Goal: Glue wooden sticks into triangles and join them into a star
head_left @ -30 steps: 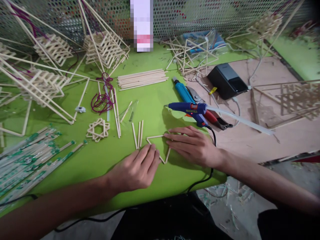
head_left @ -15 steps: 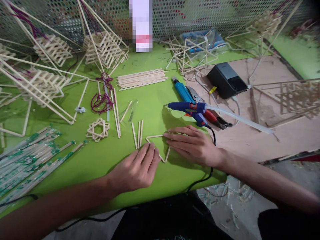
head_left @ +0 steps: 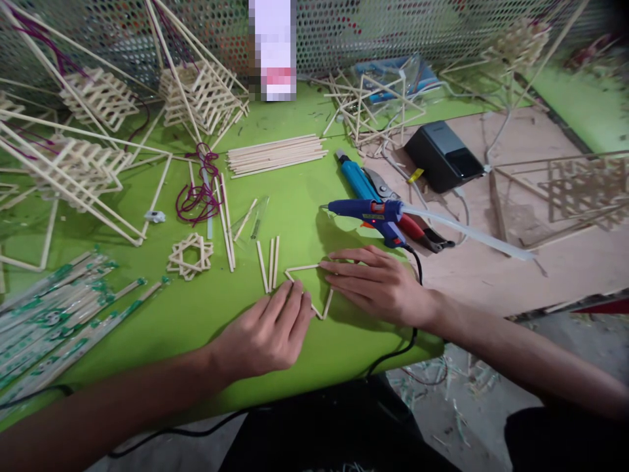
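Touching stick triangle [head_left: 303, 268] | left hand [head_left: 272, 326]: fingers curled | right hand [head_left: 381, 286]: fingers extended

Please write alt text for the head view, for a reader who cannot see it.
A person's left hand and right hand touch thin sticks laid as a triangle, one corner hidden, on a green table. A blue glue gun lies beyond the right hand; three short sticks, beyond the left.

No text legible; hot-glue gun [head_left: 366, 211] with a small body label, lettering too fine to read; clear plastic stick wrappers [head_left: 53, 320] with green printing, characters indistinct; white-and-red panel [head_left: 278, 46], pixelated.
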